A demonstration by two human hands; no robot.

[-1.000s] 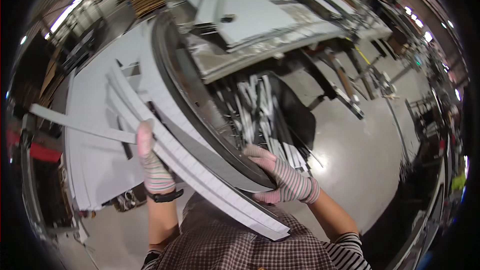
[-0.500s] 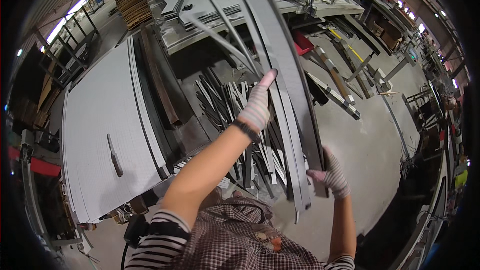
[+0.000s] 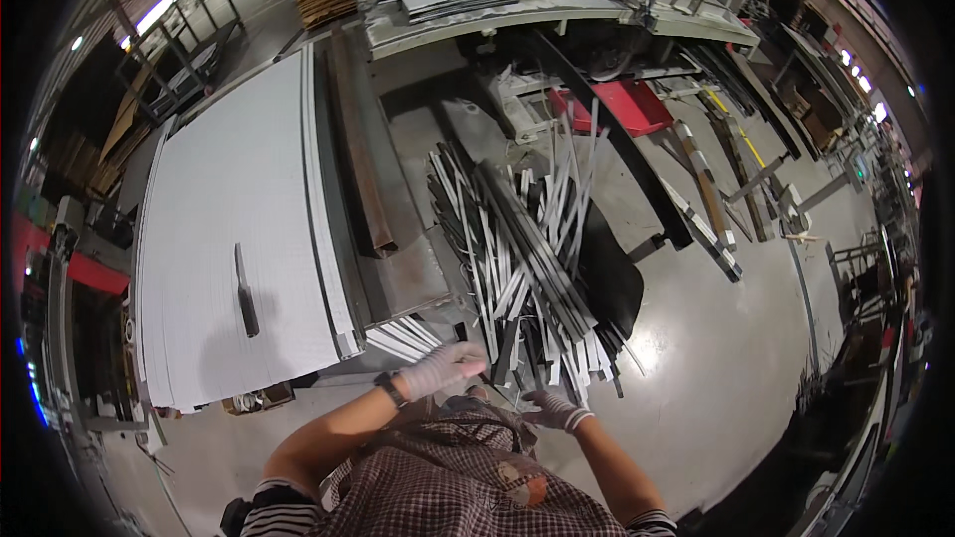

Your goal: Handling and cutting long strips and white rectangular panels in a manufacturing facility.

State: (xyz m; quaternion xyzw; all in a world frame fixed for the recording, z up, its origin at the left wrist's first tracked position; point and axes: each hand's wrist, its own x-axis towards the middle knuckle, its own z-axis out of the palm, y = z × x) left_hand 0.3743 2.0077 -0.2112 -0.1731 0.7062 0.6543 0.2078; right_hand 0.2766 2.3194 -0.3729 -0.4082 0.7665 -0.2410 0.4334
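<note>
My left hand (image 3: 443,370), in a thin pale glove, is in front of my apron near the corner of the sheet stack. Its fingers point right, slightly blurred, holding nothing. To its right, my right hand (image 3: 557,410) has its gloved fingers apart and is also without a load. Just beyond both hands, a heap of narrow white and dark strips (image 3: 468,224) lies low down. Several long grey strips (image 3: 537,254) rest slantwise on top of it.
At left lies a stack of large white sheets (image 3: 229,179) with a slim dark knife-like tool (image 3: 247,303) on it. A brown metal bar (image 3: 360,159) runs alongside. Farther off are a worktable (image 3: 398,40) with pale sheets, a red tray (image 3: 632,107) and a long dark beam (image 3: 627,144).
The long grey strips have left my hands and now lie on the heap. Both hands have come back toward my body, and the view has shifted.
</note>
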